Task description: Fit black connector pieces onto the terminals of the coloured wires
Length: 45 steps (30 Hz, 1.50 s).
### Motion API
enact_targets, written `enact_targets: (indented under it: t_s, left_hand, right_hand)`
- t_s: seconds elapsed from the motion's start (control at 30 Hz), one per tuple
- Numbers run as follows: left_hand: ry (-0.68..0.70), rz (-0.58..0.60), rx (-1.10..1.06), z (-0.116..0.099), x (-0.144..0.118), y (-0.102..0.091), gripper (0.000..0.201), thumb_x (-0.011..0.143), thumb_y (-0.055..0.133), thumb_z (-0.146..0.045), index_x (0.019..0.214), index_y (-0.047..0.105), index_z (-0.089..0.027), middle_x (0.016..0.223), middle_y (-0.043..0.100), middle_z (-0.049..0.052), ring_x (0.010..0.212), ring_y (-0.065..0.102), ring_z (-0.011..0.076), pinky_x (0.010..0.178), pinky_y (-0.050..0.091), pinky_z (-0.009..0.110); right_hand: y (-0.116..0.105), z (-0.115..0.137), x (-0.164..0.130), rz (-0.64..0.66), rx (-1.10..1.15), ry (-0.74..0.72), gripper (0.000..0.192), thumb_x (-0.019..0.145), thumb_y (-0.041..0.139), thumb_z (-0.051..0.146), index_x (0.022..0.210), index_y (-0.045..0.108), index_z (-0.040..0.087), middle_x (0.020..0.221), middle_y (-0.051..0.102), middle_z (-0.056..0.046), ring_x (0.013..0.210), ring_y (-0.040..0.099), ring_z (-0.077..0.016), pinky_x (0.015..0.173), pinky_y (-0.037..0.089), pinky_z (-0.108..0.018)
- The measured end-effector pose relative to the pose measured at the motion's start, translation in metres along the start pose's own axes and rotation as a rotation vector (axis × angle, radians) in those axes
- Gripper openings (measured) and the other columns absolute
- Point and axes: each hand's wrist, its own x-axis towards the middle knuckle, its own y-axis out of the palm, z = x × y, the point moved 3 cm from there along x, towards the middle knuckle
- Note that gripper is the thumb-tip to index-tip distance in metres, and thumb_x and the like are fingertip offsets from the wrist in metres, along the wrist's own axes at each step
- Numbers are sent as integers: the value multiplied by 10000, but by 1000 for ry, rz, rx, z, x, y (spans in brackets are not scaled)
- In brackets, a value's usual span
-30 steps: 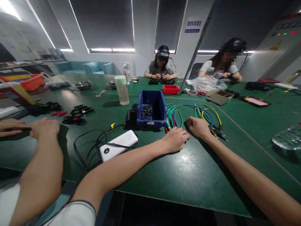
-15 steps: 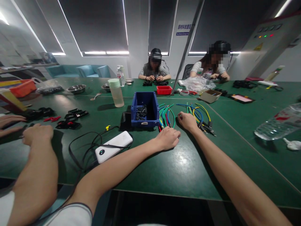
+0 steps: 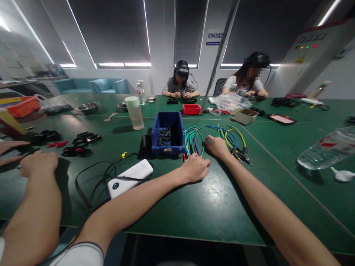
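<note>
My left hand (image 3: 195, 168) rests on the green table, fingers curled down, just in front of a bundle of thin green, blue and red cables (image 3: 190, 139). To its right, my right hand (image 3: 217, 146) has its fingers drawn together beside a second group of yellow, blue and green cables (image 3: 230, 137) with dark sleeves and metal ends. Whatever either hand's fingertips hold is hidden or too small to name. A blue bin (image 3: 168, 149) with black plastic pieces (image 3: 164, 136) stands left of the first bundle.
A white power bank (image 3: 130, 178) with a black cord lies left of my left forearm. Behind it stands a bottle with a green lid (image 3: 135, 114). A co-worker's arm (image 3: 39, 192) reaches in at left. A large water bottle (image 3: 327, 147) lies at right; two people sit opposite.
The view has shifted slightly, so the table scene sits a little lower and further left. Both hands keep nearly the same place and pose beside the cables.
</note>
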Motion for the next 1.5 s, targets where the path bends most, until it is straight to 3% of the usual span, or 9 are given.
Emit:
enact_targets:
  t_s: [0.3,0.5,0.63,0.77,0.87,0.93,1.17,1.3,1.5]
  left_hand:
    - [135,-32,185,-22,-7,-14,166,856,447,-232,886,577,-133,870,650,114,884,586,227,855,372,374]
    - [80,-123,180,-27,-17,-20,189,859,436,-245,932,572,-136,911,626,102,938,554,236,874,380,383]
    - [-65,-338,105,-8,-15,-47,252,846,404,-178,1054,541,-144,1066,600,102,1040,520,227,928,378,374]
    - [-412,-511,82,39,3,-88,292,852,370,-126,1113,502,-142,1107,576,119,1049,512,220,919,412,361]
    - [-611,-344,166,79,19,-101,274,873,359,-133,1093,523,-129,1094,579,132,1049,534,237,910,433,363]
    - [-695,-94,201,102,24,-97,323,901,310,-128,1159,505,-125,1140,572,146,1070,552,238,901,448,354]
    - [-695,235,146,138,17,-62,236,814,502,-106,997,651,-96,980,661,187,949,647,261,830,498,325]
    - [-705,306,141,140,16,-48,238,798,518,-100,975,678,-94,955,675,199,946,651,279,830,508,352]
    - [-689,286,147,135,17,-45,279,819,478,-104,1015,677,-101,968,673,199,993,636,271,868,497,354]
  right_hand:
    - [-2,1,-3,-1,14,48,359,906,374,367,1084,628,187,821,700,-135,790,667,-237,664,408,-278]
    - [-1,0,-3,-18,29,57,359,899,370,381,1065,634,200,798,699,-122,763,662,-236,631,396,-271]
    - [1,0,-2,-20,64,44,341,881,400,374,1060,634,203,808,702,-112,768,654,-231,634,391,-267]
    - [1,-1,0,-3,78,29,327,865,426,369,1040,642,198,784,697,-98,754,648,-224,641,387,-265]
    - [0,-1,0,3,88,32,307,860,444,354,1038,641,201,785,698,-86,755,646,-215,648,391,-260]
    - [0,-1,0,8,88,34,301,862,448,347,1049,636,206,811,702,-86,770,647,-213,657,397,-259]
    - [1,0,1,58,53,20,333,886,411,346,1097,622,199,900,707,-112,831,651,-223,674,401,-265]
    - [2,0,2,68,39,18,330,885,407,343,1095,625,212,907,706,-114,833,652,-233,666,401,-271]
    - [4,0,2,90,13,34,336,892,397,351,1090,631,214,907,702,-121,836,653,-239,671,400,-274]
